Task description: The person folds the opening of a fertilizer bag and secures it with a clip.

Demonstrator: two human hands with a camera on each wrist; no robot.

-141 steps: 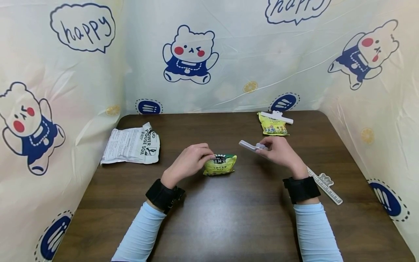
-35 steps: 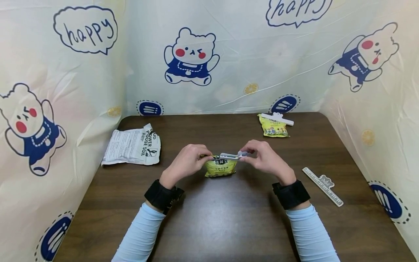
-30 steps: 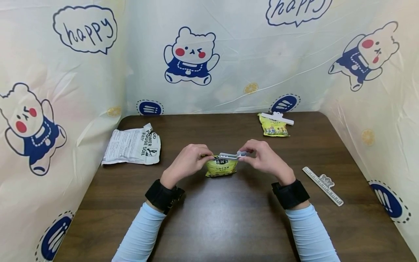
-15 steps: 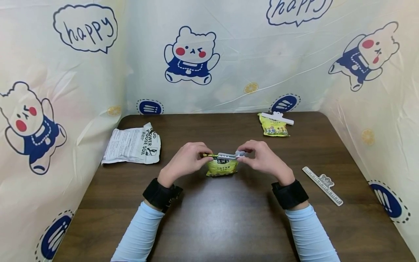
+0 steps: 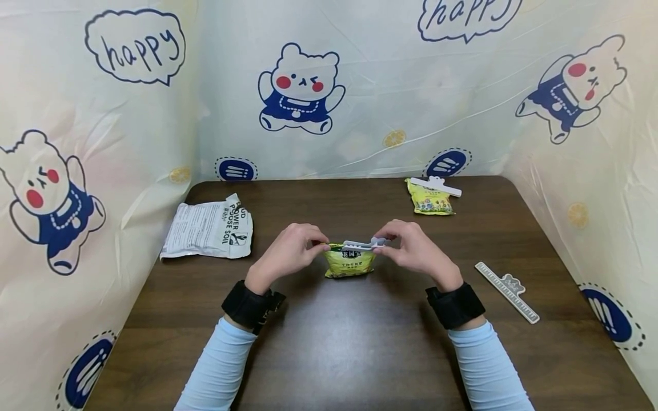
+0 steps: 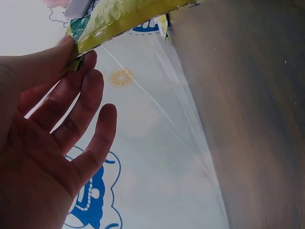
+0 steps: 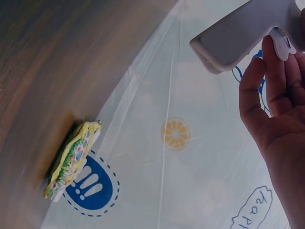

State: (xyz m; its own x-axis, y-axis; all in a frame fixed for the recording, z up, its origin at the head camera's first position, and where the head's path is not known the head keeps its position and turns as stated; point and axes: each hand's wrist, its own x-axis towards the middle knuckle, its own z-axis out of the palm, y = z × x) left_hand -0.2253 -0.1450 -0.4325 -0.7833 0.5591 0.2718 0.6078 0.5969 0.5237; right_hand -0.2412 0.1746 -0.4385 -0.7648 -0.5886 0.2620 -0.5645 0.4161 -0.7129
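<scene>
A small yellow-green packet point(image 5: 349, 264) stands at the middle of the table. My left hand point(image 5: 291, 251) pinches its upper left corner between thumb and fingers; the left wrist view shows that corner of the packet point(image 6: 114, 24) in the grip, the other fingers loose. With my right hand point(image 5: 418, 251) I hold a white bag clip point(image 5: 358, 245) by its handle end. The clip lies along the packet's top edge, reaching left from my fingers. Whether its bars grip the packet cannot be told. In the right wrist view the clip point(image 7: 238, 36) fills the top right.
A second yellow packet point(image 5: 430, 200) with a white clip point(image 5: 437, 185) across its top lies at the back right. Another white clip point(image 5: 508, 293) rests on the right side. At the left lies a white printed bag point(image 5: 205, 229). A patterned curtain point(image 5: 360, 103) surrounds the table.
My right hand has brought the clip leftward from beside the packet to its top edge. Most recently, my left fingers have shifted slightly outward along the packet's corner.
</scene>
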